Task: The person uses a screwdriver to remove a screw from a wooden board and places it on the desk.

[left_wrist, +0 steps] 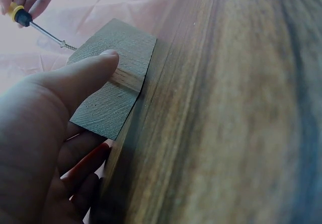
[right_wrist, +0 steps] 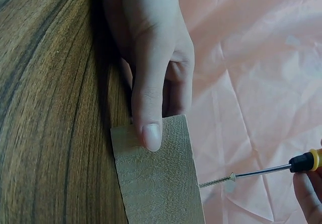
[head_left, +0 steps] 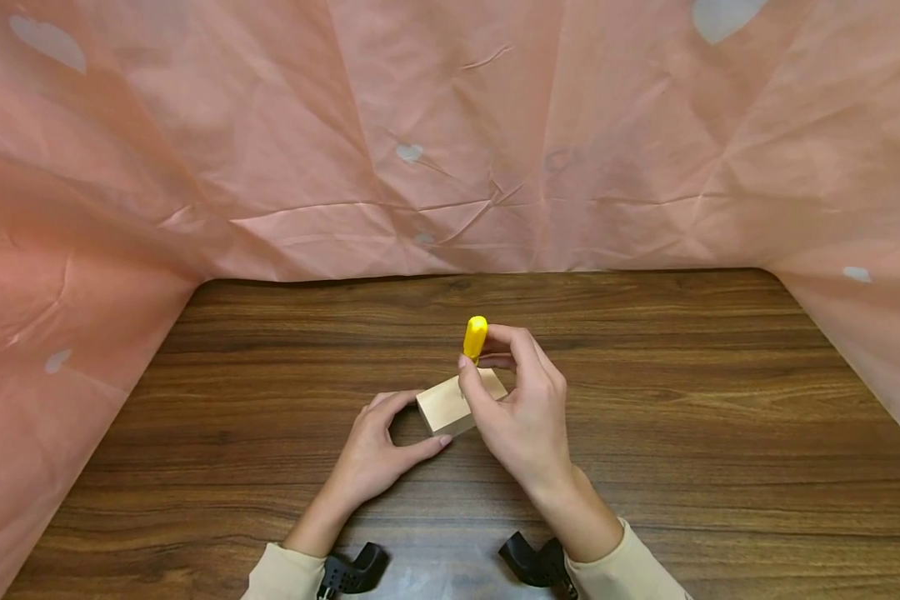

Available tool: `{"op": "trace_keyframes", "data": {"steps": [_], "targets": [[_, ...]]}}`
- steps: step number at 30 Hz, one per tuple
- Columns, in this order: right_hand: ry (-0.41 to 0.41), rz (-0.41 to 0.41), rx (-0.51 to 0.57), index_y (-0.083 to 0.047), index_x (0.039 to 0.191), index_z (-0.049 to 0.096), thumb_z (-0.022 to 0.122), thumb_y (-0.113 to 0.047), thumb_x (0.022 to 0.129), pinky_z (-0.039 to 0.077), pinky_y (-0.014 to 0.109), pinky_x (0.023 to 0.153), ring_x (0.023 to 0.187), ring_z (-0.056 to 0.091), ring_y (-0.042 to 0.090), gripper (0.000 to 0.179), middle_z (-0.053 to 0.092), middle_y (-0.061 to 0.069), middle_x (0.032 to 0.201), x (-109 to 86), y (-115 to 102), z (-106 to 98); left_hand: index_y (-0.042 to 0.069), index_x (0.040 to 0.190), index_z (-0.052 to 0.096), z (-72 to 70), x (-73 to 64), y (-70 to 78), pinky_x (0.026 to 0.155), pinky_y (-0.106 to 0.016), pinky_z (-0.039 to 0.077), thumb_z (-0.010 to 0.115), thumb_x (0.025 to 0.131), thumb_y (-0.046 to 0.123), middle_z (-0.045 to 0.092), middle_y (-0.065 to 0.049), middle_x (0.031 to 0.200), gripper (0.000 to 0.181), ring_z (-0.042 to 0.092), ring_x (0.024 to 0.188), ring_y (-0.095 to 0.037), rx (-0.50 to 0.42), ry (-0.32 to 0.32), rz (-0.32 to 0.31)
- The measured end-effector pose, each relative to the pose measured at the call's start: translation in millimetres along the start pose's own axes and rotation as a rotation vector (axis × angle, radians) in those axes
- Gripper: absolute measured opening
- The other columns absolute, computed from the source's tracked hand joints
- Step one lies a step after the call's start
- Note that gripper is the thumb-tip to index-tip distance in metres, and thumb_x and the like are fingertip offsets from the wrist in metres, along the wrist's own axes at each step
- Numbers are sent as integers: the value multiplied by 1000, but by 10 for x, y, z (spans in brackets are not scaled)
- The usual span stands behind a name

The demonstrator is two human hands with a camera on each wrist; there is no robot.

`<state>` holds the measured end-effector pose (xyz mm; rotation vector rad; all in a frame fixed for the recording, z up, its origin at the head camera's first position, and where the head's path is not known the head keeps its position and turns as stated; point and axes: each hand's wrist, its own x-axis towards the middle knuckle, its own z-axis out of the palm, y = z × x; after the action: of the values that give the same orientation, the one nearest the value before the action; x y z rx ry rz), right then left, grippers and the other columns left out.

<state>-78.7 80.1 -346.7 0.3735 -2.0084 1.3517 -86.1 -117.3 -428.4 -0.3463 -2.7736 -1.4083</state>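
Observation:
A pale wooden block lies on the brown table. My left hand grips its left end, thumb on the near side and fingers on the far side. Above the block, my right hand pinches the yellow handle of a screwdriver between thumb and fingers. In the right wrist view the screwdriver's metal shaft meets the head of a screw, whose threaded end stands at the block's top face. The left wrist view also shows the screw and shaft in line, with the left thumb pressed on the block.
The wood-grain table extends around the hands. A pink cloth with pale hearts hangs behind it and at both sides. Black wrist-camera mounts sit near both sleeves at the front.

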Motion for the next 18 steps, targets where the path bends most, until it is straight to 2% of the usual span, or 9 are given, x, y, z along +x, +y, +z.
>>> {"op": "trace_keyframes", "data": {"steps": [5,9,13,18], "targets": [[0,0,-17,-2,114,68,71,5,86,65,36,84,92,75,18,29,76,7,101,-7,3,1,25,130,75,0,1,-3,112,-52,44,96,81,40,75,6,127,55,64,126,-18,-2,3,3],[1,-3,-32,-3,111,68,75,0,91,65,37,84,94,74,18,21,74,6,103,-8,4,5,25,130,75,-1,1,-2,112,-53,44,96,81,40,75,5,127,55,64,126,-19,-4,2,6],[0,-13,-50,-4,109,72,81,-8,94,62,25,84,92,72,17,18,69,6,102,-7,2,5,25,131,75,-2,-3,0,112,-54,44,96,81,40,75,5,128,55,64,126,-19,-3,2,7],[-11,-12,-46,-8,117,78,84,-10,93,57,15,84,88,71,15,24,63,5,96,-11,-4,4,25,131,75,0,-4,4,112,-54,45,96,81,38,74,5,128,56,64,127,-20,3,4,9]]}}
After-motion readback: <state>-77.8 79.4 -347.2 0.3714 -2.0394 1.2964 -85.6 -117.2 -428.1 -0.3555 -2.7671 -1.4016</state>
